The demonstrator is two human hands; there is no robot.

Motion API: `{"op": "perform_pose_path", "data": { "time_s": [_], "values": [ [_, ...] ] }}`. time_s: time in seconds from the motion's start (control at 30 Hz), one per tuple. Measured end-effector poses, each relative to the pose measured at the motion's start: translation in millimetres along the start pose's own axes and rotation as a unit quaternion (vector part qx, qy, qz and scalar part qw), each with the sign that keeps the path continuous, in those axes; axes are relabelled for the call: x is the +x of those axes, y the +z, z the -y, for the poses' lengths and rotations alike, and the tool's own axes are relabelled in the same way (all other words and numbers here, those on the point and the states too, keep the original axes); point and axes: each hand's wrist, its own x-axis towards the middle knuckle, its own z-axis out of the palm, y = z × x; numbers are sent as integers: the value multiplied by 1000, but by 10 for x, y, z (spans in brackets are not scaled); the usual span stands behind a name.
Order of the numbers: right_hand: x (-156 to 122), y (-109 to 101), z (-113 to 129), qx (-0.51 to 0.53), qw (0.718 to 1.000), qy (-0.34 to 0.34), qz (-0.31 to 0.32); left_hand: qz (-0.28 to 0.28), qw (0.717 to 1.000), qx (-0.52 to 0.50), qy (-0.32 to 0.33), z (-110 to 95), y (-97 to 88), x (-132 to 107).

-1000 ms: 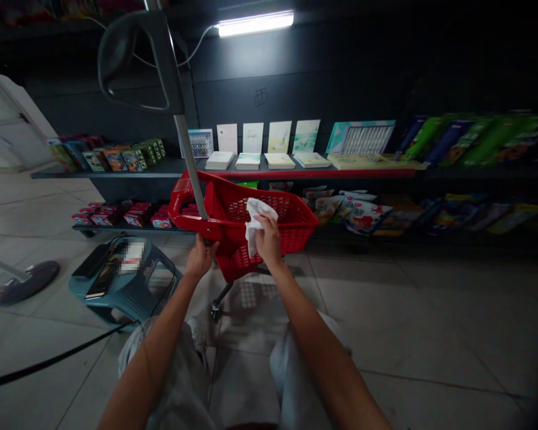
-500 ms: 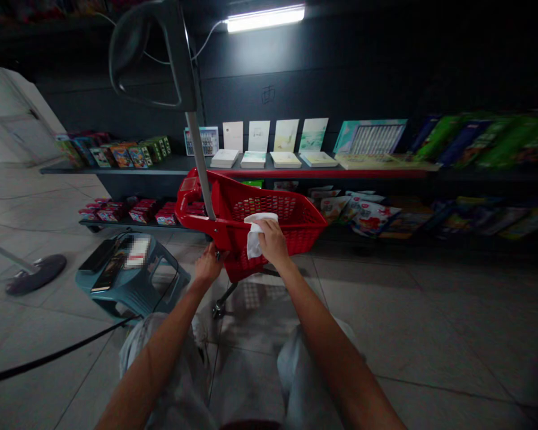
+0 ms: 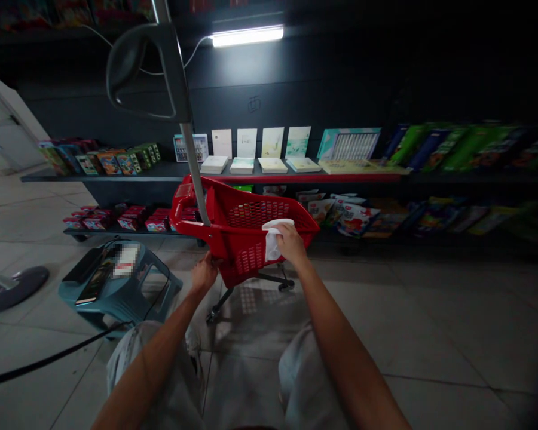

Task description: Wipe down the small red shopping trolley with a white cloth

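Note:
In front of me stands a red plastic shopping basket trolley (image 3: 226,248) with slotted walls, a grey pole and a looped dark handle (image 3: 179,77). My right hand (image 3: 290,242) is closed on a white cloth (image 3: 273,245), pressed along the upper rim of the trolley's near side, towards its right end. Part of the cloth hangs down over the outer wall. At the trolley's lower left corner, my left hand (image 3: 205,272) is closed around the edge of the red plastic. Its fingertips are partly hidden there.
Left of my knees, a blue-grey plastic stool (image 3: 130,298) bears dark devices, with a black cable (image 3: 58,356) running from it. Behind the trolley, a dark shelf (image 3: 161,172) holds books, boxes and snack bags. A round-based stand (image 3: 20,289) is at far left.
My right hand has slid the white cloth rightward along the trolley's rim. My left hand still grips the lower left corner. The view has shifted slightly.

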Motion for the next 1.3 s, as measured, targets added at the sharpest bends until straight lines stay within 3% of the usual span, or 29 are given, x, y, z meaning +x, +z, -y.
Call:
{"op": "perform_pose_path", "data": {
  "time_s": [0.3,0.43,0.53,0.63,0.83,1.03,1.17,1.3],
  "values": [
    [-246,-371,-474,-93,993,78,8,-36,999,3,6,292,-87,89],
    [-383,-488,-525,-108,989,96,27,-58,998,-12,-23,434,-132,119],
    [-451,-508,-458,-128,986,100,42,-119,989,-41,-73,466,-130,86],
    [-482,-486,-330,-145,983,91,58,-147,981,-56,-117,386,-92,-13],
    [-481,-418,-40,-168,979,83,75,-22,990,-128,-58,58,-3,-169],
    [-468,-457,185,-205,970,73,110,14,971,-233,-57,-189,13,-57],
    [-504,-569,204,-81,978,-13,189,-2,958,-281,-53,-292,60,-8],
    [-616,-542,321,25,974,-36,222,-39,952,-298,-65,-246,115,18]
  ]
}}
